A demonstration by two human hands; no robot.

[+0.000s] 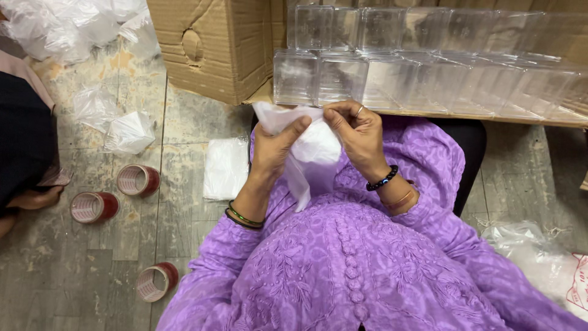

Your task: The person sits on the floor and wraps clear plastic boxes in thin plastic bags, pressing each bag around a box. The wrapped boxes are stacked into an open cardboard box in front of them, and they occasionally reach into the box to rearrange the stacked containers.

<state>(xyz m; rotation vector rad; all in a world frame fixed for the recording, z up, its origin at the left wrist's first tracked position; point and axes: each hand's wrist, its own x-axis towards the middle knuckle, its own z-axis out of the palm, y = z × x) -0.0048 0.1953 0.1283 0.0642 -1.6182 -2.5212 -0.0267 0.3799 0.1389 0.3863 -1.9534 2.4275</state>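
Both my hands hold a thin white plastic bag (309,150) above my lap, over a purple embroidered dress (343,257). My left hand (272,153) pinches the bag's upper left edge between thumb and fingers. On the right, my right hand (358,132) pinches the upper edge, a ring on one finger. The bag's lower end hangs down between my wrists. Just beyond my hands, several clear plastic boxes (380,73) stand in stacked rows on a flat sheet of cardboard (429,115).
A brown cardboard carton (214,46) stands at the back left. A pile of flat white bags (225,167) lies on the tiled floor beside my left arm. Three tape rolls (138,180) and crumpled plastic (125,132) lie further left. Another person's dark sleeve (24,135) is at the left edge.
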